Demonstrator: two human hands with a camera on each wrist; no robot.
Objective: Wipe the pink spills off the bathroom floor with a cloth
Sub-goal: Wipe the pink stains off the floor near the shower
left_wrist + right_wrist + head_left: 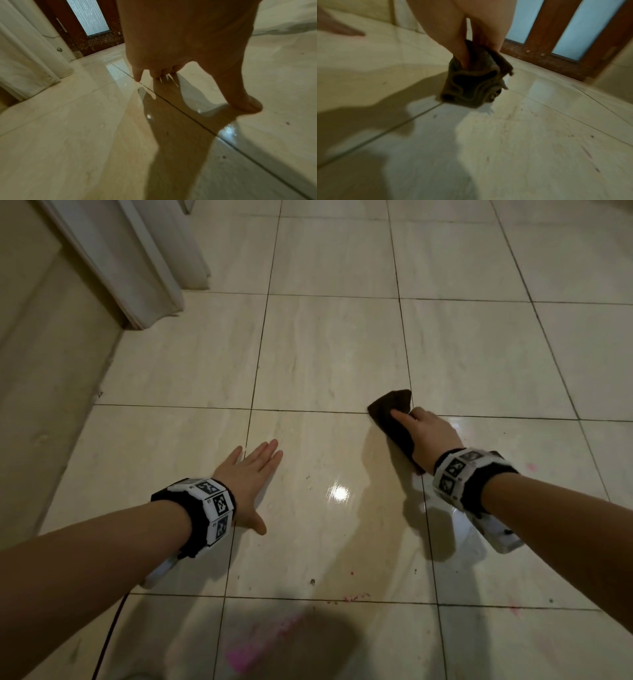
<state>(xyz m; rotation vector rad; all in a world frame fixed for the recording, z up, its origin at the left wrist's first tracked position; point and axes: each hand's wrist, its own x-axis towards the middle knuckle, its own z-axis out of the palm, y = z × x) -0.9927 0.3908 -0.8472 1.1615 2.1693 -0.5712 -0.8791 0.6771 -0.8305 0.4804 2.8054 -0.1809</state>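
Note:
A dark brown cloth (394,414) lies bunched on the cream tiled floor (329,344), right of centre. My right hand (424,428) grips it, thumb and fingers curled into its folds; the right wrist view shows the cloth (474,86) pressed on the floor under my right hand (471,54). My left hand (250,470) lies flat on the tiles with straight fingers, and in the left wrist view its fingertips (159,73) touch the floor. A large pink spill (250,648) sits at the bottom edge. Smaller pink specks (352,597) dot a grout line, and faint pink marks (513,609) lie at the lower right.
A white door frame (137,275) and a beige wall (37,371) stand at the left. A wooden door with frosted glass (565,33) closes the far end. A thin dark cable (109,638) runs along the floor at the lower left. Dark crumbs (312,581) speck the glossy tiles.

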